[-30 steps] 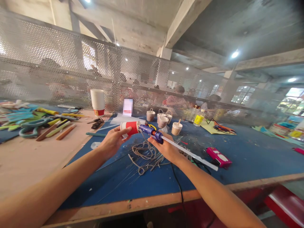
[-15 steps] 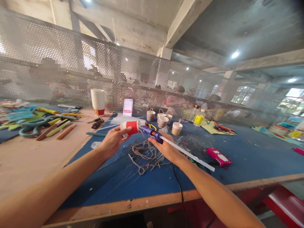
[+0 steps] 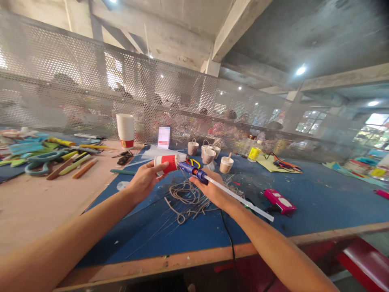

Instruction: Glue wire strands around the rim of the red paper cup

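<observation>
My left hand (image 3: 145,178) is closed around a red and white paper cup (image 3: 170,163), held tipped on its side. In my right hand (image 3: 211,187) is a blue hot glue gun (image 3: 194,171), its nozzle at the cup's right end; whether it touches I cannot tell. A long translucent glue stick (image 3: 240,198) sticks out of the gun's back. Beneath my hands lie a coil of grey cord (image 3: 184,194) and several thin wires (image 3: 197,209) on the blue table mat (image 3: 121,243). Scissors with yellow handles (image 3: 196,163) rest just behind the gun.
Several small wrapped cups (image 3: 208,155) stand at the back, near a bottle with a yellow label (image 3: 254,153). A stack of paper cups (image 3: 125,129), a phone (image 3: 164,137) and hand tools (image 3: 73,164) are leftward. A magenta box (image 3: 280,201) sits right. A perforated metal screen (image 3: 136,81) borders the table.
The glue gun's rear end and glue stick have tilted very slightly downward. My left hand and the cup look unmoved.
</observation>
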{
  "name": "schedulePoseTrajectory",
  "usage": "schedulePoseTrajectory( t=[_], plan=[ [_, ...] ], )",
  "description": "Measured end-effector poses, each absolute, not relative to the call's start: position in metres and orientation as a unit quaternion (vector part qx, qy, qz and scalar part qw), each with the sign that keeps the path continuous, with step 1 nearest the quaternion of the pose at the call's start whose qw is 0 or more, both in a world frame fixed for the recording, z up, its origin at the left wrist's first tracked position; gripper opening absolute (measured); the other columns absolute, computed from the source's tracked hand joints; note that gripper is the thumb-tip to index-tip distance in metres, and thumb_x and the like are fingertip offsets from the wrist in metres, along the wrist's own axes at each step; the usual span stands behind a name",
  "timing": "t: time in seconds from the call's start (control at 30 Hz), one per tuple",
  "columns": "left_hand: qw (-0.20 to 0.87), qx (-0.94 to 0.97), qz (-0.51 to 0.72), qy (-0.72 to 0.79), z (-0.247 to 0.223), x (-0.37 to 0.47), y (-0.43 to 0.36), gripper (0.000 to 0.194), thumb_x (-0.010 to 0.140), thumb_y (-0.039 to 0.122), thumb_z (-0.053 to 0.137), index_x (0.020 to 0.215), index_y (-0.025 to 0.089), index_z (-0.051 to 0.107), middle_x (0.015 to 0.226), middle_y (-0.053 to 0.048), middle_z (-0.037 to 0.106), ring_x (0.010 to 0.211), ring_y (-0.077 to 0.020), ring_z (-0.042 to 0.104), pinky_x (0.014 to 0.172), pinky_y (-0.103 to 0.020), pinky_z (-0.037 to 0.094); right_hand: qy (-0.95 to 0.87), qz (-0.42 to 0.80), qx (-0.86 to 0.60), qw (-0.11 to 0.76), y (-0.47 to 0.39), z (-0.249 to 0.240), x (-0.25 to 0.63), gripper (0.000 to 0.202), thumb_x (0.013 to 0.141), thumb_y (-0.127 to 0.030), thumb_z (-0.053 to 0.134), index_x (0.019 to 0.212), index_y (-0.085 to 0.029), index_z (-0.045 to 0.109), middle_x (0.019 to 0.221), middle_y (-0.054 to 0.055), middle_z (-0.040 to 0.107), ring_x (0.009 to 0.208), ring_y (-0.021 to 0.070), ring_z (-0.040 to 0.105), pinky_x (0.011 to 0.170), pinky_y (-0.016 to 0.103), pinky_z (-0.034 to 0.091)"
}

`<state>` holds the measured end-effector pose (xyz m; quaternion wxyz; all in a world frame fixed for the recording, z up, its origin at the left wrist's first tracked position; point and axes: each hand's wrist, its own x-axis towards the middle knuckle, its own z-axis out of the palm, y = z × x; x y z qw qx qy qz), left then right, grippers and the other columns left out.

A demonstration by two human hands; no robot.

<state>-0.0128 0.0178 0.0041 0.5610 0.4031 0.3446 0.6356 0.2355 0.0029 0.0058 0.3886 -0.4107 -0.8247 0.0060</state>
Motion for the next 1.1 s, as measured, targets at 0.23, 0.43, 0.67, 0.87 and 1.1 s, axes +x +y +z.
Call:
schedulePoseTrajectory(
  t=[0.23, 0.43, 0.67, 0.87, 1.1],
  plan=[
    [0.557, 0.404, 0.64, 0.342, 0.0045, -0.0128, 0.0187, 0.03, 0.063, 0.025, 0.093, 0.089, 0.016, 0.079, 0.098, -0.01, 0.081, 0.091, -0.0226, 0.071, 0.08, -0.032, 0.055, -0.824, 0.006, -0.412, 0.389, 0.005, 0.0039, 0.2361, 0.033, 0.098, -0.054, 0.06, 0.087, -0.023, 0.063, 0.083, 0.005, 0.072, 0.075, 0.0205, 0.066, 0.067, 0.029, 0.045],
    [0.56, 0.399, 0.64, 0.343, 0.0064, -0.012, 0.0177, 0.03, 0.061, 0.025, 0.094, 0.086, 0.016, 0.079, 0.096, -0.009, 0.081, 0.092, -0.0233, 0.07, 0.078, -0.032, 0.055, -0.827, 0.003, -0.402, 0.392, 0.0049, 0.0045, 0.2361, 0.033, 0.098, -0.054, 0.061, 0.087, -0.022, 0.062, 0.085, 0.006, 0.073, 0.076, 0.0206, 0.067, 0.068, 0.029, 0.044],
    [0.56, 0.397, 0.64, 0.345, 0.0079, -0.0132, 0.017, 0.027, 0.064, 0.025, 0.092, 0.086, 0.016, 0.079, 0.099, -0.009, 0.08, 0.09, -0.0207, 0.069, 0.079, -0.03, 0.054, -0.829, 0.001, -0.408, 0.384, 0.0049, 0.0048, 0.2363, 0.033, 0.098, -0.054, 0.061, 0.087, -0.023, 0.062, 0.084, 0.005, 0.073, 0.077, 0.0211, 0.067, 0.068, 0.029, 0.045],
    [0.559, 0.396, 0.639, 0.351, 0.0098, -0.0126, 0.0153, 0.029, 0.062, 0.026, 0.094, 0.086, 0.016, 0.08, 0.096, -0.008, 0.081, 0.093, -0.021, 0.069, 0.081, -0.03, 0.053, -0.831, -0.01, -0.399, 0.388, 0.0044, 0.0042, 0.236, 0.033, 0.099, -0.052, 0.06, 0.085, -0.022, 0.061, 0.084, 0.005, 0.072, 0.074, 0.0195, 0.066, 0.065, 0.028, 0.043],
    [0.556, 0.398, 0.638, 0.355, 0.0114, -0.0124, 0.0147, 0.032, 0.062, 0.028, 0.094, 0.088, 0.017, 0.081, 0.096, -0.007, 0.08, 0.095, -0.0203, 0.067, 0.081, -0.029, 0.052, -0.832, -0.034, -0.378, 0.405, 0.0079, 0.0005, 0.2367, 0.033, 0.099, -0.052, 0.06, 0.085, -0.022, 0.061, 0.08, 0.004, 0.072, 0.07, 0.0183, 0.066, 0.062, 0.027, 0.042]
  ],
)
